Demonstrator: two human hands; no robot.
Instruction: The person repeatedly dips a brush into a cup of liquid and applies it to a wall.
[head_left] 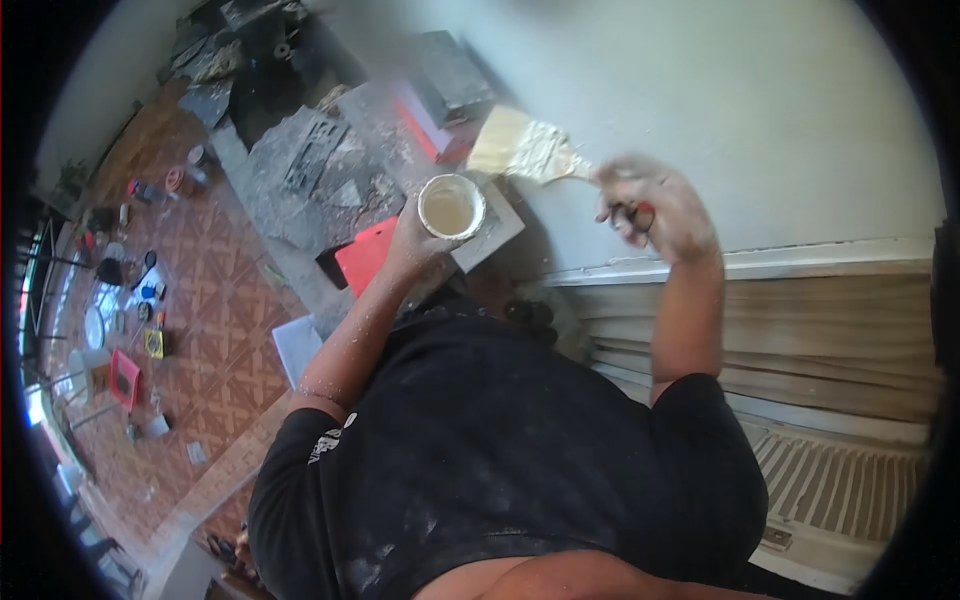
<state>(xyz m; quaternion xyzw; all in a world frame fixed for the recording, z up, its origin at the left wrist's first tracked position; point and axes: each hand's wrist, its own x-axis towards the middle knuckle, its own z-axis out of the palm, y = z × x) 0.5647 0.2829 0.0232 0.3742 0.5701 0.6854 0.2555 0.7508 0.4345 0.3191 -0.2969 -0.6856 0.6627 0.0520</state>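
My left hand (413,243) is wrapped round a small white cup (452,236) with pale liquid, likely paint, inside. In my right hand (668,212) is the handle of a wide paintbrush (537,150), its fingers closed on it. The brush's pale bristles point left, above and to the right of the cup's rim, and its ferrule is coated in whitish paint. Whitish smears cover the right hand. Behind the brush is a pale wall (760,120).
Below the wall runs a white ledge (800,262) with a beige curtain (760,330). Grey slabs and rubble (310,165) lie beyond the cup, near a red box (368,255). Tools and containers are scattered on the patterned tile floor (220,330) at left.
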